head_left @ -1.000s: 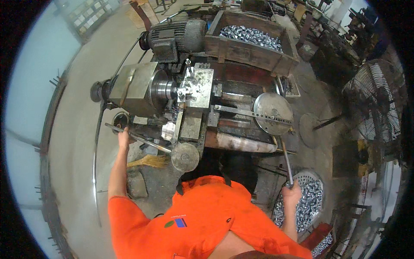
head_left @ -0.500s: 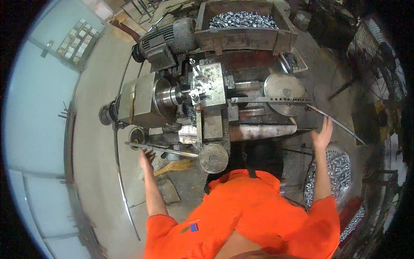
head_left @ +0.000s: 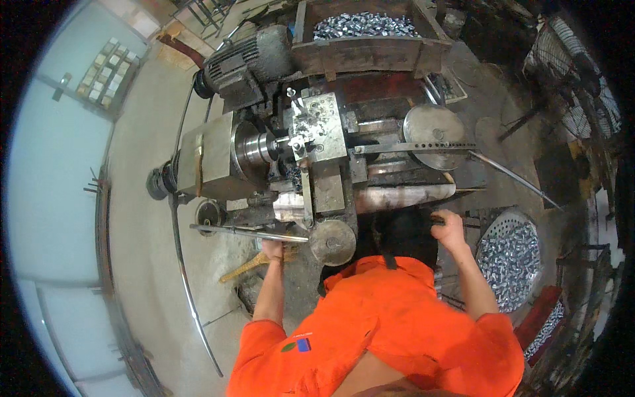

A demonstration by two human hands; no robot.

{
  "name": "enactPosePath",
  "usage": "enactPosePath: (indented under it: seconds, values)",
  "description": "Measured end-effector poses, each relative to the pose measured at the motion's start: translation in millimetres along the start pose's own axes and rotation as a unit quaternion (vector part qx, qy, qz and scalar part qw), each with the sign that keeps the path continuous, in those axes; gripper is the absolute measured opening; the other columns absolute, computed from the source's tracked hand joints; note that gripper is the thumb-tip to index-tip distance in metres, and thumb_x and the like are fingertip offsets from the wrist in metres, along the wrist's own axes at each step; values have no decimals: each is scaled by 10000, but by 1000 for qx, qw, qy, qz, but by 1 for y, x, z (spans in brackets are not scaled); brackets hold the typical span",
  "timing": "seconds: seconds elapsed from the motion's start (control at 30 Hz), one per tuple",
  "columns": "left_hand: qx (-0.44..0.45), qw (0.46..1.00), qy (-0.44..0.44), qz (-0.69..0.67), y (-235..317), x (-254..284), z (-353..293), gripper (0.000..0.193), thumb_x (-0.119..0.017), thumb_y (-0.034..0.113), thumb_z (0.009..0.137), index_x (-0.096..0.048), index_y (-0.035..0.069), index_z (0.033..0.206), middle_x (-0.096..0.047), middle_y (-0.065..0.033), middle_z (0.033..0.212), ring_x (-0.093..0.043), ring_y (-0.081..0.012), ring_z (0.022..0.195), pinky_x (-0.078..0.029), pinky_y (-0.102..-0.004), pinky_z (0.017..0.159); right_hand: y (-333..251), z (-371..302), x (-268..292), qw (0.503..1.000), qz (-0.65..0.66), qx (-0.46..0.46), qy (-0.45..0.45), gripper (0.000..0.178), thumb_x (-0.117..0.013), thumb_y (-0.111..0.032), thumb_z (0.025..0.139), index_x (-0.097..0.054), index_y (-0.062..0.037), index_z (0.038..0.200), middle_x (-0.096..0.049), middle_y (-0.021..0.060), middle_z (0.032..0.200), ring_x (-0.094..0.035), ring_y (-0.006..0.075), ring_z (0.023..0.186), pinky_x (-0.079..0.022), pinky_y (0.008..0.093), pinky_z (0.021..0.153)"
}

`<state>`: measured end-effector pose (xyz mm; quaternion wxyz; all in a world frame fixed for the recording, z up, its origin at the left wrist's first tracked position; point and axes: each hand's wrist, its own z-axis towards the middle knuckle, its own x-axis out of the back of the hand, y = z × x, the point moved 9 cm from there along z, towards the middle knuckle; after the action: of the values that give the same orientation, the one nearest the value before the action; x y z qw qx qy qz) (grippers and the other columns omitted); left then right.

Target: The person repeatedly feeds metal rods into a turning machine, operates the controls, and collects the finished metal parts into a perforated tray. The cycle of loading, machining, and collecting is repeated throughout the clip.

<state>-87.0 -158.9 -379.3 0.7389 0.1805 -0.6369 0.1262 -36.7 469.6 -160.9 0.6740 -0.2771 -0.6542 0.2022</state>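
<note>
My right hand [head_left: 448, 230] is closed in a fist in front of the machine's right half, beside my dark trousers. A small dark piece shows at its fingers, too unclear to name. My left hand [head_left: 272, 249] is low under the left metal lever bar [head_left: 248, 233], its fingers mostly hidden by the bar. That bar runs to a round metal disc [head_left: 332, 243]. Above stands a lathe-like machine with a chuck [head_left: 256, 148], a tool block [head_left: 320, 126] and a larger disc handwheel [head_left: 434, 129] with a long rod [head_left: 516, 176].
A wooden box [head_left: 370, 56] of small metal parts sits behind the machine, next to a motor [head_left: 248, 63]. A perforated basket [head_left: 508, 261] of similar parts stands at my right, a red container [head_left: 539, 321] below it. A straw broom [head_left: 245, 268] lies at left.
My right hand has come down and inward from beside the right rod and closed. My left hand has moved right and under the left bar. The view has shifted slightly.
</note>
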Motion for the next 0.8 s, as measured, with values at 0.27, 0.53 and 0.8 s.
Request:
enactPosePath:
  seconds: [0.27, 0.53, 0.8]
  values:
    - [-47, 960, -274, 19, -7, 43, 0, 540, -581, 452, 782, -505, 57, 1144, -642, -180, 906, -632, -324, 840, -499, -431, 727, -114, 84, 65, 984, -46, 161, 61, 304, -598, -152, 583, -656, -53, 865, -629, 162, 860, -590, 342, 844, -474, 412, 766]
    - [13, 911, -260, -321, -21, 169, 15, 306, -555, 146, 868, -528, -37, 1112, -630, -120, 785, -592, -165, 604, -473, -303, 557, -314, 159, -11, 902, -1, 430, 31, 286, -596, -186, 556, -645, -46, 800, -594, 141, 822, -568, 347, 808, -469, 424, 703]
    - [232, 962, 26, -141, -239, 338, -30, 370, -523, 390, 856, -629, 44, 932, -649, -131, 772, -618, -244, 666, -476, -376, 649, -402, 174, -118, 903, -181, 354, -163, 289, -615, -210, 539, -680, -37, 761, -649, 175, 827, -614, 338, 823, -505, 373, 756]
